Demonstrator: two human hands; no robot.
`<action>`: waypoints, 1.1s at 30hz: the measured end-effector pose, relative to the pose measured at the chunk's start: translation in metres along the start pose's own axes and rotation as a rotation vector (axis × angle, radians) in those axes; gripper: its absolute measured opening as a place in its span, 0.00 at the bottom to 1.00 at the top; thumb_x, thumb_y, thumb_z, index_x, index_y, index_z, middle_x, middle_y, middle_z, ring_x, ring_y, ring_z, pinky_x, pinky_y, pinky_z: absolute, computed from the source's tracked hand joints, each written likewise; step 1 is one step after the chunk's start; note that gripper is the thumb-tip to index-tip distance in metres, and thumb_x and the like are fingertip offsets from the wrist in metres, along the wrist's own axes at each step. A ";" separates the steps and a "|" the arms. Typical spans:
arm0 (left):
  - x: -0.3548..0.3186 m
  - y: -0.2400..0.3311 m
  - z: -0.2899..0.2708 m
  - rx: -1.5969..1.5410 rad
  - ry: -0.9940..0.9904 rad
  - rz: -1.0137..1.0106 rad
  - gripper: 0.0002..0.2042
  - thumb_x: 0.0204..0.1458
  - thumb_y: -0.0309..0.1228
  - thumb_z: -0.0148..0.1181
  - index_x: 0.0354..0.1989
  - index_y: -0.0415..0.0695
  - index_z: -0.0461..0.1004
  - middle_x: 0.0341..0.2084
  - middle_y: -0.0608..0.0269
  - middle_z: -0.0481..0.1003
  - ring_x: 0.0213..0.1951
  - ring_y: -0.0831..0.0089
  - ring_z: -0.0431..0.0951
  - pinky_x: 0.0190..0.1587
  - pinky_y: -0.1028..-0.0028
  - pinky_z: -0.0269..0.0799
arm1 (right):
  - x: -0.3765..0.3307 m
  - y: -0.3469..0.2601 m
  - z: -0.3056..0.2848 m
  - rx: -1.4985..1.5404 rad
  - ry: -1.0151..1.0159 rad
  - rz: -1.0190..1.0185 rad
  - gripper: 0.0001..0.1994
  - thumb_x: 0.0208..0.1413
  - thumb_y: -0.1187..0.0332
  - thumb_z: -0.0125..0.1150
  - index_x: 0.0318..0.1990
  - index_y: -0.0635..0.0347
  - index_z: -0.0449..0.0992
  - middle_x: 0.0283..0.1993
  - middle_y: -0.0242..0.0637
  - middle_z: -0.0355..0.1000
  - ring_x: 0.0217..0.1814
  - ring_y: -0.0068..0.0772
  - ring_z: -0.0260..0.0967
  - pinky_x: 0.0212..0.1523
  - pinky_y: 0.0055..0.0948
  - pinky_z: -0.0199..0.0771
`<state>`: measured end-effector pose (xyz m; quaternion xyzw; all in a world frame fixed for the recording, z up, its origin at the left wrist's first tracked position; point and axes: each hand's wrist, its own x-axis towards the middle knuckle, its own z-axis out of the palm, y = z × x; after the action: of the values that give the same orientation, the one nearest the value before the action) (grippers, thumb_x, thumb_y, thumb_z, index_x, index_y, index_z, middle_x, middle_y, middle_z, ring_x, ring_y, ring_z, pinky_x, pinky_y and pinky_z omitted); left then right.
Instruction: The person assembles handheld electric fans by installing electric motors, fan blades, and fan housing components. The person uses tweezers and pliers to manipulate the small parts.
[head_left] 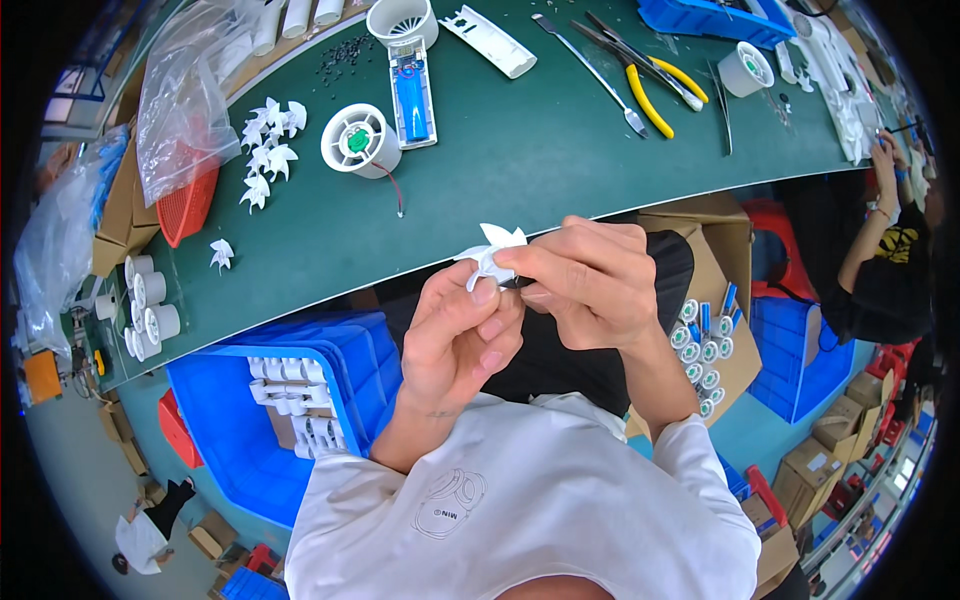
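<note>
Just off the near edge of the green table, both hands are closed on a small white fan blade (497, 243) with curved, pointed vanes. My left hand (455, 325) pinches its lower side between thumb and fingers. From the right, my right hand (590, 285) grips it with thumb and forefinger. A small dark piece (516, 283) shows between the hands; its kind is unclear. Beyond them on the table stands a white round motor housing (362, 142) with a green centre and a thin wire. Several more white fan blades (268, 140) lie to its left.
An open handle shell with a blue battery (411, 100) lies behind the housing. Yellow-handled pliers (650, 90), a metal pry tool (590, 70) and tweezers (720, 105) lie farther right. A blue crate (240, 430) stands below left. At far right, another person's arm (868, 225) reaches the table.
</note>
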<state>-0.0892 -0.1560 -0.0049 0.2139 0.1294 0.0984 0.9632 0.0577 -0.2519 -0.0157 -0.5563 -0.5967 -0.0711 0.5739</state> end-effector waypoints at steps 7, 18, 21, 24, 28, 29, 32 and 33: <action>0.001 0.005 -0.003 0.159 0.029 0.082 0.10 0.57 0.29 0.53 0.42 0.34 0.71 0.20 0.65 0.65 0.15 0.79 0.63 0.15 0.81 0.55 | 0.014 0.010 -0.014 0.240 0.069 0.536 0.12 0.59 0.72 0.55 0.47 0.67 0.78 0.27 0.32 0.69 0.24 0.17 0.60 0.22 0.17 0.58; 0.019 0.046 -0.015 0.687 -0.031 0.481 0.12 0.53 0.27 0.58 0.41 0.31 0.74 0.48 0.43 0.71 0.51 0.53 0.75 0.52 0.57 0.75 | 0.077 0.084 -0.024 0.008 0.121 0.653 0.18 0.66 0.68 0.47 0.60 0.66 0.69 0.33 0.33 0.76 0.23 0.11 0.57 0.20 0.14 0.58; 0.024 0.089 -0.016 0.790 -0.092 0.632 0.18 0.55 0.30 0.57 0.48 0.27 0.71 0.45 0.43 0.74 0.44 0.55 0.80 0.46 0.61 0.79 | 0.079 0.105 -0.024 -0.119 0.083 0.658 0.20 0.63 0.73 0.44 0.62 0.70 0.64 0.38 0.33 0.77 0.24 0.12 0.58 0.22 0.15 0.60; 0.040 0.140 -0.012 1.021 0.011 0.683 0.10 0.54 0.28 0.59 0.35 0.32 0.69 0.44 0.40 0.74 0.40 0.61 0.81 0.46 0.65 0.78 | 0.075 0.128 -0.026 -0.228 0.018 0.615 0.22 0.61 0.75 0.44 0.63 0.73 0.61 0.42 0.35 0.77 0.25 0.15 0.60 0.25 0.17 0.65; 0.075 0.184 -0.002 1.025 0.000 0.724 0.13 0.53 0.28 0.61 0.43 0.31 0.71 0.41 0.45 0.75 0.39 0.63 0.81 0.45 0.70 0.77 | 0.084 0.133 -0.018 -0.263 -0.035 0.642 0.25 0.58 0.77 0.43 0.64 0.76 0.58 0.49 0.42 0.76 0.31 0.22 0.69 0.33 0.23 0.73; 0.082 0.192 -0.003 1.068 0.020 0.736 0.15 0.53 0.28 0.62 0.46 0.31 0.71 0.39 0.48 0.76 0.38 0.65 0.81 0.43 0.71 0.77 | 0.089 0.125 -0.016 -0.242 -0.054 0.717 0.24 0.58 0.76 0.47 0.62 0.74 0.62 0.52 0.45 0.74 0.36 0.29 0.73 0.38 0.27 0.75; 0.104 0.203 -0.018 1.119 0.001 0.703 0.20 0.53 0.28 0.64 0.53 0.33 0.70 0.37 0.55 0.77 0.35 0.71 0.80 0.41 0.74 0.77 | 0.087 0.125 -0.013 -0.592 0.003 0.338 0.22 0.57 0.75 0.53 0.60 0.70 0.67 0.52 0.48 0.73 0.39 0.35 0.74 0.42 0.29 0.75; 0.111 0.200 -0.025 1.124 -0.019 0.696 0.21 0.53 0.27 0.65 0.55 0.34 0.70 0.35 0.59 0.77 0.33 0.75 0.78 0.38 0.76 0.76 | 0.090 0.116 -0.010 -0.660 0.035 0.317 0.19 0.56 0.73 0.58 0.55 0.66 0.72 0.51 0.48 0.73 0.40 0.38 0.73 0.44 0.30 0.74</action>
<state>-0.0186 0.0591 0.0377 0.7144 0.0759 0.3197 0.6178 0.1758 -0.1636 -0.0080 -0.7960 -0.4379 -0.1795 0.3774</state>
